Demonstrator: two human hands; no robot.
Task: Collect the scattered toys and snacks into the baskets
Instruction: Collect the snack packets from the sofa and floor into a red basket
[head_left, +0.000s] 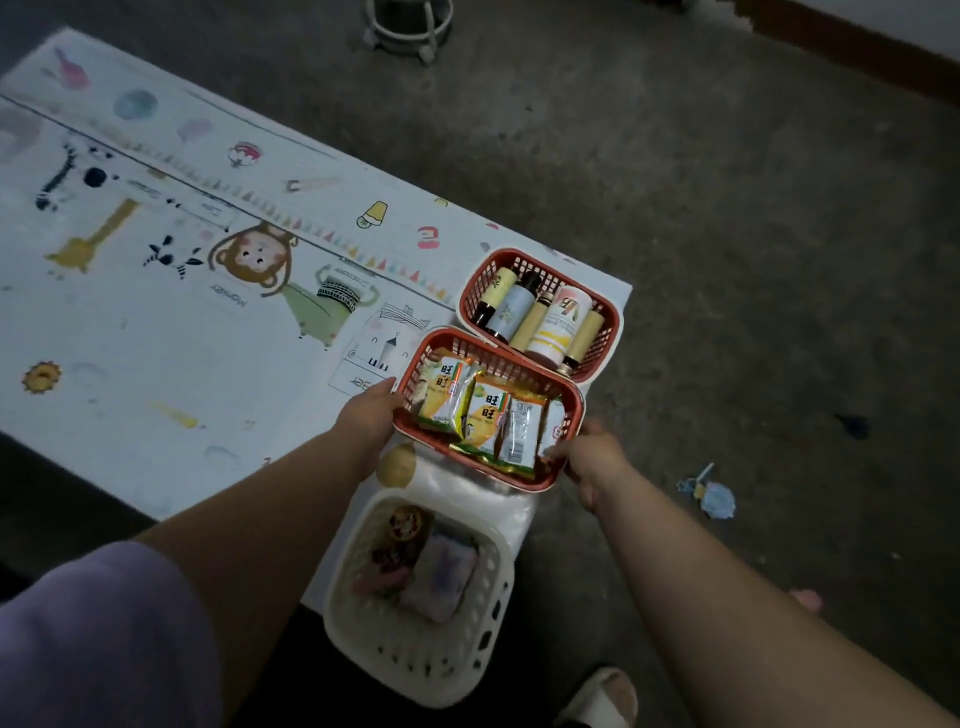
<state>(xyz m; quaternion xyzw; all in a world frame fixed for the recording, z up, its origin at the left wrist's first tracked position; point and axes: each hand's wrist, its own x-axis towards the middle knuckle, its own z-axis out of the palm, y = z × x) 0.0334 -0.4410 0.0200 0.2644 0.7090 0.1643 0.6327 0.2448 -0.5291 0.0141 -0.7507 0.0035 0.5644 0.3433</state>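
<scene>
A red basket (569, 434) full of snack packets (483, 415) sits on the corner of a printed play mat (156, 322). My left hand (371, 413) grips its left rim and my right hand (592, 457) grips its right end. Just behind it stands a second red basket (615, 322) with several bottles (511, 306) lying in it. Nearer to me, a white basket (467, 654) holds toys (415, 561), among them a soft pale plush.
Grey concrete floor lies to the right, with a blue wrapper (711, 493) and a small pink scrap (805, 600) on it. A white wheeled stand (408, 31) is at the top. A slipper (602, 696) shows at the bottom edge.
</scene>
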